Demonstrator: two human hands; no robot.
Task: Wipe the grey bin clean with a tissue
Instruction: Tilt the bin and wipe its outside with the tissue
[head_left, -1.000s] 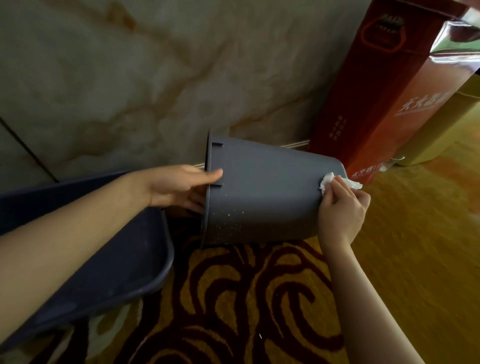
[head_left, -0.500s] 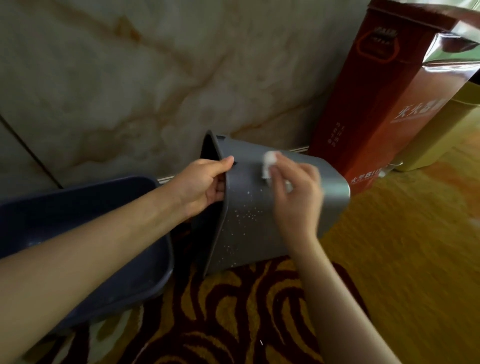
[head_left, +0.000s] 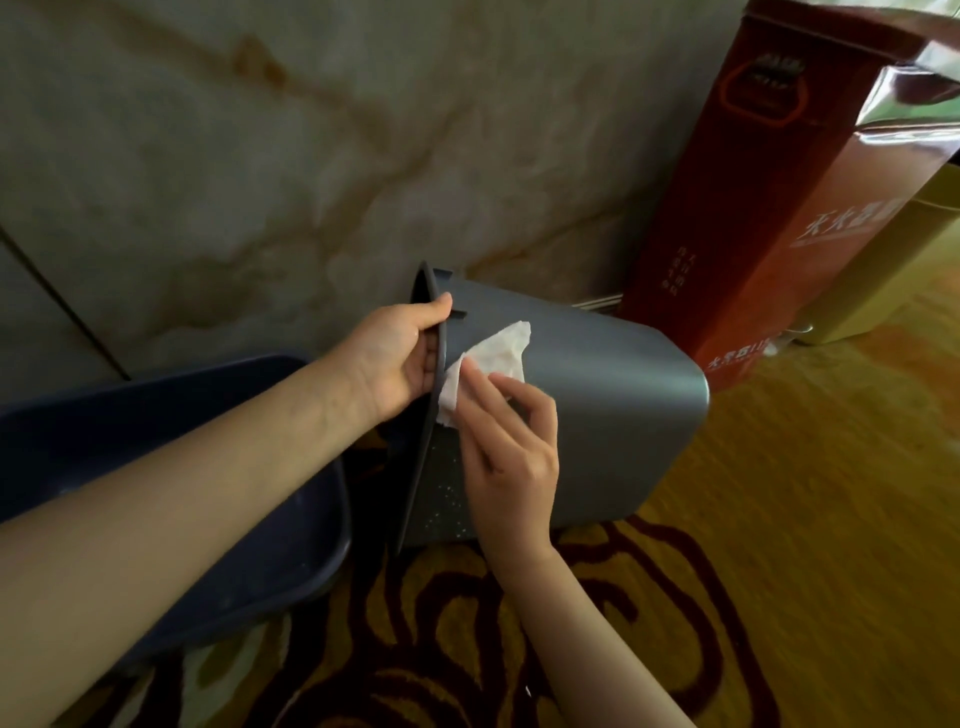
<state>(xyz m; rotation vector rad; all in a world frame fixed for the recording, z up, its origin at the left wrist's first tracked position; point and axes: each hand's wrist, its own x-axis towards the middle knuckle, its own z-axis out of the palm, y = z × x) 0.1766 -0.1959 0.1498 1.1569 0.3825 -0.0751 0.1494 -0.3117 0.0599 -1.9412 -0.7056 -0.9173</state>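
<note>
Bin (head_left: 613, 415) lying tipped, left hand (head_left: 395, 358) fingers (head_left: 428, 358) gripping rim steadying it, right hand (head_left: 511, 447) fingers (head_left: 480, 387) pressing tissue (head_left: 493, 353) flat against speckled side.

Both forearms bare, no sleeves; hands (head_left: 400, 353) ungloved (no rings, no watch visible).

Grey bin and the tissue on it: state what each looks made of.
Grey bin: apparently moulded plastic, matte with a soft sheen, one smooth wall and a thin rim. Tissue: thin white paper, crumpled and limp under the right hand.
</note>
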